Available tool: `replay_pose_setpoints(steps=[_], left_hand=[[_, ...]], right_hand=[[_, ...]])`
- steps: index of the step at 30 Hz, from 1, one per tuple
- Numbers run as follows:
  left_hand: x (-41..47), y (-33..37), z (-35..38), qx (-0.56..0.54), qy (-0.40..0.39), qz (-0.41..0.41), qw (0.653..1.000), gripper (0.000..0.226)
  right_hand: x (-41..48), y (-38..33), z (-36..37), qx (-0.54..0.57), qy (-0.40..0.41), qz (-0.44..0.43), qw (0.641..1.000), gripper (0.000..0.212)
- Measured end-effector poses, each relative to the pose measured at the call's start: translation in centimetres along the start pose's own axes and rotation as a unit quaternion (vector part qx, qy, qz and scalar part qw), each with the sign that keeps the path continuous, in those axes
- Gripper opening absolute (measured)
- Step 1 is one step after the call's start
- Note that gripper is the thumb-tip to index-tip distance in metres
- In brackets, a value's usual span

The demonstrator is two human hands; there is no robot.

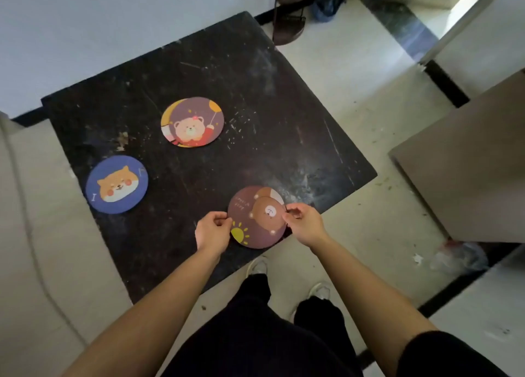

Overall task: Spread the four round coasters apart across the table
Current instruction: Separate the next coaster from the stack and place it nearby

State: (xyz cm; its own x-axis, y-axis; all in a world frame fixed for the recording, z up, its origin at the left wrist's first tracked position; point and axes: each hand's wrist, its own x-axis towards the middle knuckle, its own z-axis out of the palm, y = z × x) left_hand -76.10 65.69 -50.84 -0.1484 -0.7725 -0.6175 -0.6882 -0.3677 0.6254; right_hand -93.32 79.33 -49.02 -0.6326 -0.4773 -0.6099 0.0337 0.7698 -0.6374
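A brown coaster (250,220) with a bear and a yellow sun is at the near edge of the black table (199,72). My left hand (213,233) pinches its left rim and my right hand (305,224) pinches its right rim. Whether it rests on the table or is slightly lifted I cannot tell. At the table's left lies a blue coaster (117,184) with a dog face. Near the middle, a purple coaster (196,121) with a bear and balloon lies on top of a yellow coaster (165,116), which shows only as a crescent on the left.
The table's near right corner (375,173) and near edge are close to my hands. A beige cabinet (468,160) stands to the right. A dark metal rack (289,18) stands beyond the far corner. A plastic bag (457,257) lies on the floor.
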Motion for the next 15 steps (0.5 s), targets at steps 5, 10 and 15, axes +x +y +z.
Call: replay_pose_setpoints(steps=[5,10,15], left_hand=[[0.3,-1.4,0.0,-0.002,0.057,-0.046,0.997,0.018],[0.1,-2.3,0.5,0.01,0.076,-0.083,0.994,0.018],[-0.2,-1.6,0.0,0.105,0.046,-0.051,0.992,0.023]], right_hand=[[1.8,0.1,1.4,-0.041,-0.021,-0.005,0.999,0.023],[2.8,0.8,1.6,-0.101,-0.02,0.0,0.995,0.022],[2.7,0.1,1.3,-0.191,-0.033,-0.009,0.981,0.027]])
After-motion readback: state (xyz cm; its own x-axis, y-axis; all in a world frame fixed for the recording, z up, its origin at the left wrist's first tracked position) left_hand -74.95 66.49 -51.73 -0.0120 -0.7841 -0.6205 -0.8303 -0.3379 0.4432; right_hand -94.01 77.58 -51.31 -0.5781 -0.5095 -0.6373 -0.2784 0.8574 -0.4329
